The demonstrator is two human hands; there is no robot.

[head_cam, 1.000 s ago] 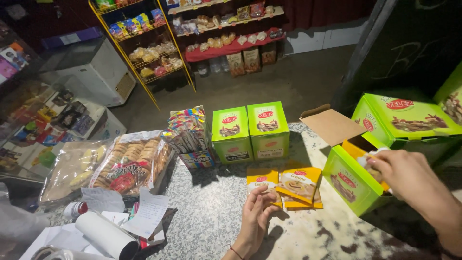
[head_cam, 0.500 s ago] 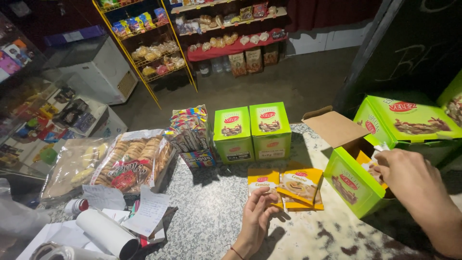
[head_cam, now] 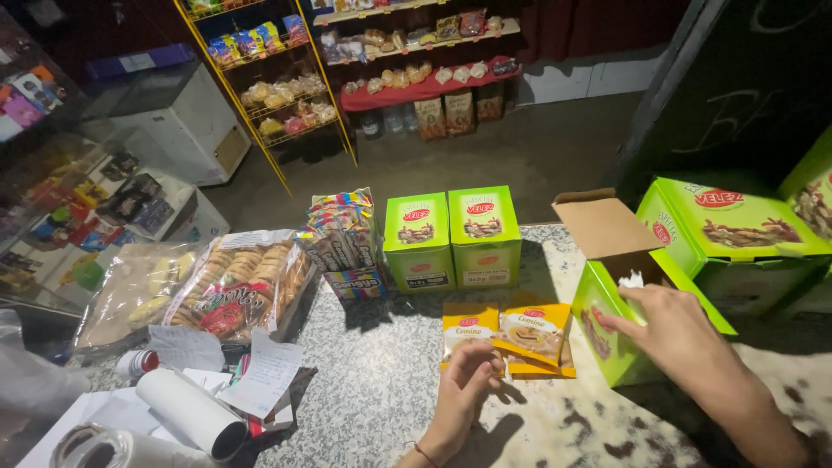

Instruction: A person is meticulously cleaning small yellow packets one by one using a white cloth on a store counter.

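L hand [head_cam: 466,381] on yellow packets [head_cam: 507,334]; R hand [head_cam: 672,334] in open green box [head_cam: 620,325].

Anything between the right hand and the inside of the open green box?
Nothing visible. The right hand is already at the mouth of the open green box, flap up. The left hand rests on the yellow packets beside it, clear of that path.

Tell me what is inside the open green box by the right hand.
The right hand reaches into the open green box, fingertips at something small and white near the top. The hand and the box walls cover everything deeper, so the rest of its contents cannot be seen.
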